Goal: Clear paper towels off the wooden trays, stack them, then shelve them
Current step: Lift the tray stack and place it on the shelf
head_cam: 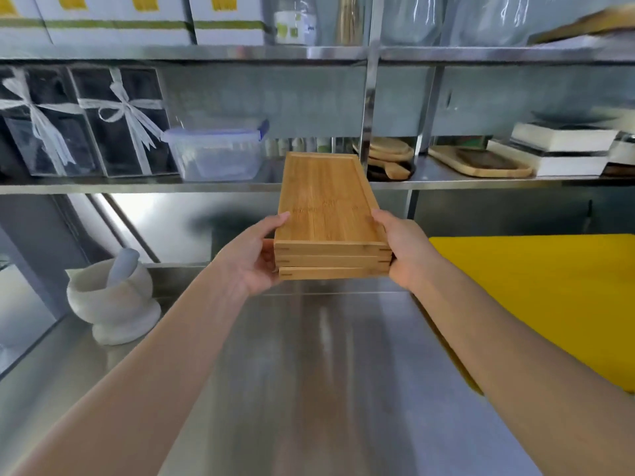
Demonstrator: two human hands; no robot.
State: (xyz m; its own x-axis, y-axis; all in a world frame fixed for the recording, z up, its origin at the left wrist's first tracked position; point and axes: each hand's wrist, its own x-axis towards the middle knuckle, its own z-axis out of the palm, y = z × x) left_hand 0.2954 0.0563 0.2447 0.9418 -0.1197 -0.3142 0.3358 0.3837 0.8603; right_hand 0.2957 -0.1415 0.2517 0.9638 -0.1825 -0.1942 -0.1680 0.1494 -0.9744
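Observation:
Three wooden trays [326,201] lie stacked one on another, held in the air above the steel counter. My left hand [251,255] grips the stack's near left corner, thumb on top. My right hand [402,249] holds the near right corner the same way. The far end of the stack reaches over the front edge of the middle steel shelf [137,187], between a plastic box and a pile of wooden boards. No paper towel shows on the top tray.
On the shelf, a clear plastic box [216,152] stands left of the stack, wooden boards [388,159] right of it. A stone mortar with pestle [113,297] sits on the steel counter [309,372] at left. A yellow cutting board [536,297] lies at right.

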